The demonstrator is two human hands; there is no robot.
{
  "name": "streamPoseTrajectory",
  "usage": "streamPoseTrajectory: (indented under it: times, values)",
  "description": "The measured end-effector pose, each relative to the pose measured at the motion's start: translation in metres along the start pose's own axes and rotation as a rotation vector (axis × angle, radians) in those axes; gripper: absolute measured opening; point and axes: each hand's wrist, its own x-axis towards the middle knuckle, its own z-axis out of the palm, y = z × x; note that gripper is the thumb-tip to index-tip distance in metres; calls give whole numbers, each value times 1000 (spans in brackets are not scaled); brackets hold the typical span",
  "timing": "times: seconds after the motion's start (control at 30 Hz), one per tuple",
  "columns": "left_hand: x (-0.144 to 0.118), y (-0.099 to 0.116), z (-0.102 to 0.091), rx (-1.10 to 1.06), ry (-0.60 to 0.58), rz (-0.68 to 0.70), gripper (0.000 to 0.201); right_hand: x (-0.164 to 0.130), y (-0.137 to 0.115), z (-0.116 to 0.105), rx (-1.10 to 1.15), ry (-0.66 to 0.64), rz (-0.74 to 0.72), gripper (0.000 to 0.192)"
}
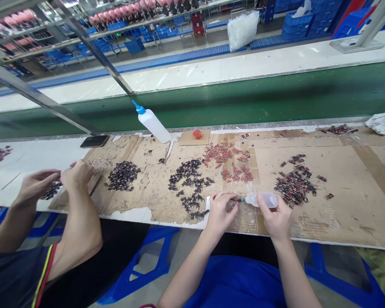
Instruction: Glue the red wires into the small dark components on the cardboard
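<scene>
My right hand (277,216) is wrapped round a small translucent squeeze bottle (270,199), lying nearly level with its thin tip pointing left. My left hand (222,208) pinches a small dark part (238,200) right at that tip; the fingers hide most of the part. Small black parts (188,171) lie heaped beyond and left of my left hand. Past my hands are scattered red pieces with metallic ends (220,153). To the right of the bottle sits a pile of black-and-red parts (295,186).
Worn cardboard (333,179) covers the bench. A large white bottle with a blue nozzle (154,125) leans near the back, left of a red cap (197,134). At left, a co-worker's hands (77,173) work beside another black pile (123,175) and a phone (94,141).
</scene>
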Motion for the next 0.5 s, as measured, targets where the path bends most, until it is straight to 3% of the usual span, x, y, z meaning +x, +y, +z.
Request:
streamPoseTrajectory:
  times: [0.5]
  values:
    - [3,3,-1,-7,-2,-40,18,0,1,0,84,-15,75,36]
